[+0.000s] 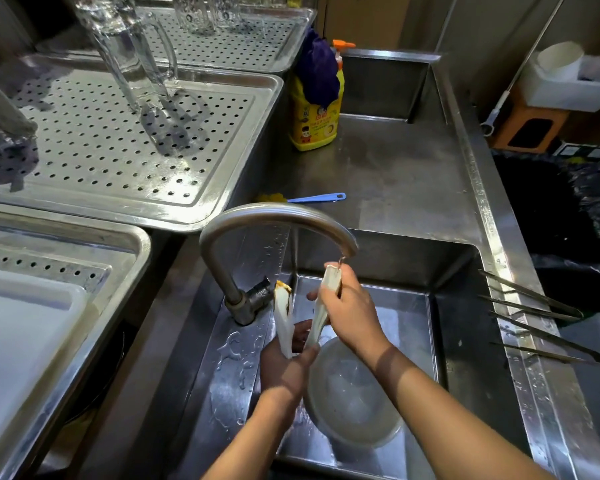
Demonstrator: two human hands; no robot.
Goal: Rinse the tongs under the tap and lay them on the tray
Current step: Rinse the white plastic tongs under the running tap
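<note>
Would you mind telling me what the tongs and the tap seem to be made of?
Tongs: probably plastic, matt off-white and opaque, with brown residue on one tip. Tap: metal, likely stainless steel, brushed grey with soft highlights along its curved spout.

Both arms bare, reaching forward. The right forearm (440, 403) angles in from the lower right. Lower: left hand (284, 370), thumb and fingers curled round the joined end of the tongs (282, 320). Higher: right hand (352, 315) (knuckles up), fingers wrapped round 1 tong tip.

tongs (284, 317) under tap (274, 216), over sink (465, 306)
</note>
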